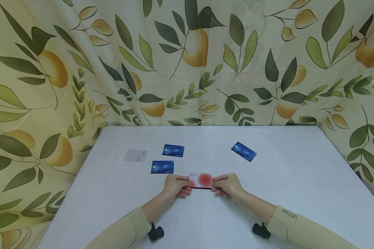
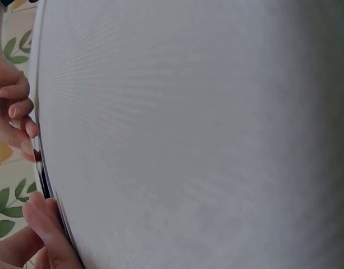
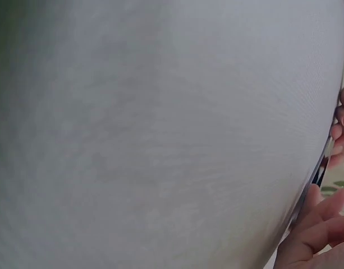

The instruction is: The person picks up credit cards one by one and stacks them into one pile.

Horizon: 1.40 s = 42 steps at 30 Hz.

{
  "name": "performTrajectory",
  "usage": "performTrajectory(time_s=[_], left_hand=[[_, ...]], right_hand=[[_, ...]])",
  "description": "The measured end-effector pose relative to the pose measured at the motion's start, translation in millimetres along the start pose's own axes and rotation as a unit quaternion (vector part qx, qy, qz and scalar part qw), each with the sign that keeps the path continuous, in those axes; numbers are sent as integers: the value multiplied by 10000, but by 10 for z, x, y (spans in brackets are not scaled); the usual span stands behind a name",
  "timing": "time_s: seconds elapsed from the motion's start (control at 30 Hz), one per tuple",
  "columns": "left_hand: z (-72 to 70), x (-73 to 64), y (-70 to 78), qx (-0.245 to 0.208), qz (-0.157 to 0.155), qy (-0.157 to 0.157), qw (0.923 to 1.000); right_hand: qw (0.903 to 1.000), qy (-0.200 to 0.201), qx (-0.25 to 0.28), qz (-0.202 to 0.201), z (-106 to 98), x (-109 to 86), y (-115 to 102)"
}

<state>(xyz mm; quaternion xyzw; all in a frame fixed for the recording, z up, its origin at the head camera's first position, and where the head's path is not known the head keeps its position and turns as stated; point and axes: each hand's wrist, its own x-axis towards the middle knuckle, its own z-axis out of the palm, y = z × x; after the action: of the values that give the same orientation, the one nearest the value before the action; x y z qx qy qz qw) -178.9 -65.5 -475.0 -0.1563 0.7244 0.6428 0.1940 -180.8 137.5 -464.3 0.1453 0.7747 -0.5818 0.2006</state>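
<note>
Between my two hands is a pale card (image 1: pixel 205 180) with a large red circle and a second, smaller reddish shape. A dark edge shows along its near side; whether another card lies beneath it I cannot tell. My left hand (image 1: pixel 175 186) pinches its left end, and my right hand (image 1: pixel 228 185) pinches its right end. In the left wrist view the left hand (image 2: pixel 48 232) is low at the left edge. The right wrist view has the right hand (image 3: pixel 315 235) at lower right. Both wrist views show the held card only as a thin dark edge.
Beyond my left hand lie two blue VIP cards, a nearer one (image 1: pixel 162 167) and a farther one (image 1: pixel 173 150). A pale flowered card (image 1: pixel 135 155) is left of them. Another blue VIP card (image 1: pixel 243 151) lies tilted at right. A patterned curtain hangs behind the white table (image 1: pixel 299 166).
</note>
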Motion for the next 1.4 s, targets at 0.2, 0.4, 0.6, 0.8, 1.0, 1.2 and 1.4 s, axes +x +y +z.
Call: performTrajectory(time_s=[0.2,0.4,0.6,0.8,1.0,1.2,1.4], left_hand=[[14,-13,12,207,24,140,9997],[24,-16,6,280,153,214,9993],[42,-18,13,316,240,312,9987],[47,-9,5,289,186,359,9988],[36,23,-28,144,167,298,9993],[28,52,-49,42,166,385,9991],[2,56,-15,-286,-59,379,9989]], right_hand=[[10000,-36,-7,-74,-15,1,11],[9999,40,-68,-133,-9,5,24],[9999,48,-63,-139,-10,3,29],[9999,151,-55,-49,2,14,32],[9999,126,15,-55,-16,8,26],[9998,8,219,-36,-87,-15,-1],[9981,-39,595,167,-197,-15,-45]])
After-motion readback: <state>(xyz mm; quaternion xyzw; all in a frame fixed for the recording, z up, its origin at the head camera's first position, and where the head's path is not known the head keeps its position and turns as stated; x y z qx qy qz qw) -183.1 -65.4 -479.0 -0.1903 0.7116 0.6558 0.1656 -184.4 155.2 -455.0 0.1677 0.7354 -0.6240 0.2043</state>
